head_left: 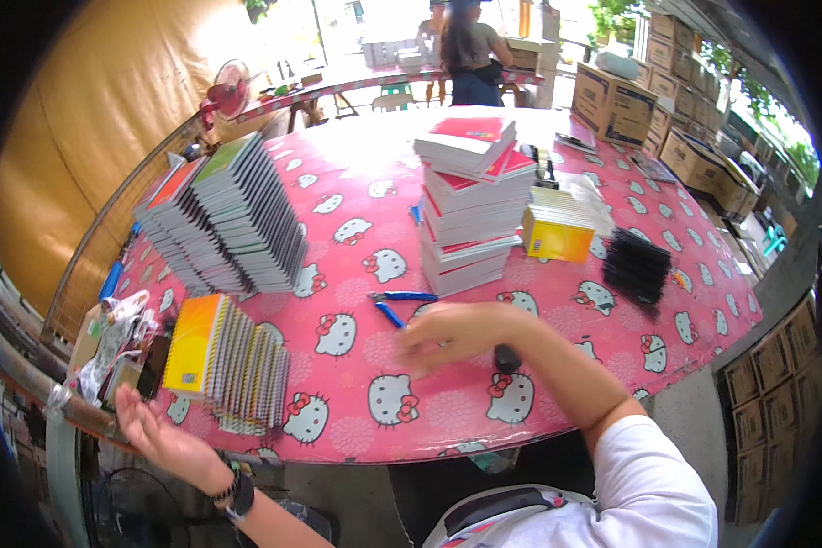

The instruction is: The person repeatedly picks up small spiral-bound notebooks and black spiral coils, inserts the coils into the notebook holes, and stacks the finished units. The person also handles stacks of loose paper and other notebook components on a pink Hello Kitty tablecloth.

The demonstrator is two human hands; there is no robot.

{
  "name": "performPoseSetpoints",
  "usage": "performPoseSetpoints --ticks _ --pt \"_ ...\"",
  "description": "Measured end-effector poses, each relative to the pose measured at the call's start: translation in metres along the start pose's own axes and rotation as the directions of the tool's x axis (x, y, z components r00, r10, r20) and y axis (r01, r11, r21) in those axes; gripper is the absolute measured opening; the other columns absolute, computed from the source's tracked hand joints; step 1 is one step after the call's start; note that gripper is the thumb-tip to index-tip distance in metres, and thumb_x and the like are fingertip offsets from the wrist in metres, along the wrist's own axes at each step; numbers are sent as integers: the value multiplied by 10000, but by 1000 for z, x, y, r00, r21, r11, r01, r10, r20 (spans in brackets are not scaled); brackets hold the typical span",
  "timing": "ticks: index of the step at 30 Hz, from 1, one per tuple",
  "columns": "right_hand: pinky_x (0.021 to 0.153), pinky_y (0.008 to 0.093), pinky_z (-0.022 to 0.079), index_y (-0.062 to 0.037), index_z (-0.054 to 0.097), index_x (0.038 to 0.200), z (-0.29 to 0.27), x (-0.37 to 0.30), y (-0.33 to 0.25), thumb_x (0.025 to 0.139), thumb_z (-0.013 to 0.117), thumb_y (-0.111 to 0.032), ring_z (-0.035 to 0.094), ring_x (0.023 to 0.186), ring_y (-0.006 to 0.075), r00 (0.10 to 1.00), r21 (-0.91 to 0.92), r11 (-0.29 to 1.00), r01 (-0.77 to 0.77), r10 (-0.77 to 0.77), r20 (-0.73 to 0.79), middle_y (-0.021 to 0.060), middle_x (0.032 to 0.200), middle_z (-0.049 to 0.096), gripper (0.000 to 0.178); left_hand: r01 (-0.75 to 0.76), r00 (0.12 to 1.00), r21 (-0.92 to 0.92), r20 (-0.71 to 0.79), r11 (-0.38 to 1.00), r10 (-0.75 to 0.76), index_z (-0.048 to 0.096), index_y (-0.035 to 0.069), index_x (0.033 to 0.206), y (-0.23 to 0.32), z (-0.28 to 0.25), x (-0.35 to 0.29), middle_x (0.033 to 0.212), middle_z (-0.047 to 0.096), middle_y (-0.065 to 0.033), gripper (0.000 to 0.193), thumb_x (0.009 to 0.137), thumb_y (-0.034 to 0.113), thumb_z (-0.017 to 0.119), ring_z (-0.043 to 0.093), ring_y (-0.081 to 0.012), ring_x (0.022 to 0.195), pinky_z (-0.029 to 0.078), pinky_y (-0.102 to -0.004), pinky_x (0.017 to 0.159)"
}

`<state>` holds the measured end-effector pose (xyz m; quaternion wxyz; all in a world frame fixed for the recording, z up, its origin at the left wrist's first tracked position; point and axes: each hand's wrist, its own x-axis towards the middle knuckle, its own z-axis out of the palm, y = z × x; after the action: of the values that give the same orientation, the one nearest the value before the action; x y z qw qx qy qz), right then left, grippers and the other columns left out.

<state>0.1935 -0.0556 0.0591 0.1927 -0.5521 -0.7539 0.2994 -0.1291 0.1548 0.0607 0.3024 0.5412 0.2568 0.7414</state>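
My left hand (169,438) is raised palm up at the table's near left edge, fingers apart and holding nothing. Beside it stands a row of spiral notebooks (194,345) with yellow covers and wire bindings. My right hand (466,331) reaches across the middle of the table, its fingers loosely stretched with nothing seen in them. Just beyond its fingers lie blue-handled pliers (404,296), partly hidden by the hand. A small dark round object (507,358) sits by my right wrist. Past the pliers rises a tall stack of red-covered notebooks (470,215).
Black binding coils (637,272) lie right of a yellow notebook stack (558,236). Two tall stacks of green and orange notebooks (247,215) stand far left. Plastic bags (114,342) crowd the left edge. Cardboard boxes (615,102) and a person (473,55) are beyond the pink patterned table (356,438).
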Motion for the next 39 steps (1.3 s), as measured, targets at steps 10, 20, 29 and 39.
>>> performPoseSetpoints --ticks 10,20,29,39 --pt "820 415 418 -106 651 921 -43 -220 179 690 746 -175 555 1011 223 284 -241 366 -899 66 -957 35 920 647 259 -2 935 22 354 1000 -6 459 -7 1184 50 45 -132 1242 462 -106 408 837 146 610 394 -190 1169 288 -379 1033" --pt "616 409 473 -63 623 776 -7 -214 54 667 702 -92 603 672 302 339 -64 862 -502 128 -932 110 734 617 138 66 750 -19 661 998 -37 487 22 1151 75 98 -212 1233 483 -120 449 765 105 702 420 -218 1177 318 -383 1009" --pt "757 270 472 -40 602 1133 127 -169 -8 862 644 -130 607 843 126 467 602 799 -22 540 -700 52 923 662 289 540 214 194 909 819 -357 543 9 1143 28 95 -281 1021 616 -129 318 860 111 647 589 -163 945 462 -304 827" --pt "697 298 487 -27 635 992 132 -154 6 885 614 -146 617 765 155 354 569 820 69 513 -782 84 819 638 162 -416 351 -86 903 905 247 596 78 1150 89 119 -294 996 636 -47 393 764 15 632 595 -232 883 372 -365 881"
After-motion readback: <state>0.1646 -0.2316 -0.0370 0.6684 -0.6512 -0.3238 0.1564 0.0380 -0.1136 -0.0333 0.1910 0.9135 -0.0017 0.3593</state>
